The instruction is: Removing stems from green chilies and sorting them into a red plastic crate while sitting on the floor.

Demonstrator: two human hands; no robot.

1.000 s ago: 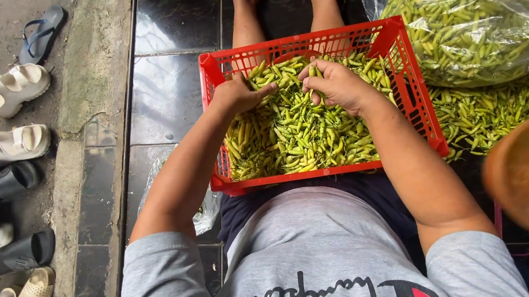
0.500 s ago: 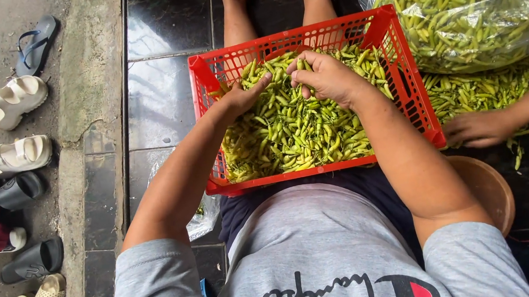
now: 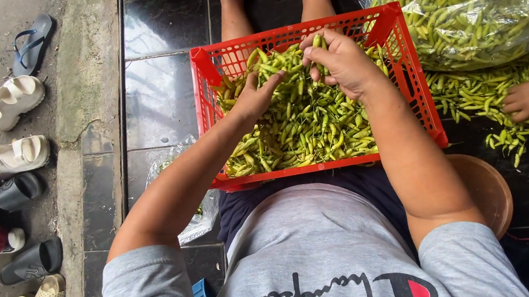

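Note:
A red plastic crate (image 3: 418, 88) rests on my lap, filled with small green chili peppers (image 3: 303, 127). My left hand (image 3: 254, 96) lies on the peppers at the crate's left side, fingers spread and pressed into the pile. My right hand (image 3: 339, 59) is raised over the far middle of the crate and pinches a green chili (image 3: 316, 42) between thumb and fingers. My bare feet show beyond the crate.
A clear plastic bag of green chilies (image 3: 466, 10) sits at the upper right, with loose chilies (image 3: 478, 93) on the dark tile floor. Another person's hand (image 3: 528, 99) rests among them. A brown bowl (image 3: 484, 189) is at my right, sandals (image 3: 13, 101) at left.
My right hand has lifted from the pile with a chili pinched in it. My left hand moved right over the peppers. The other person's hand stays among the loose chilies.

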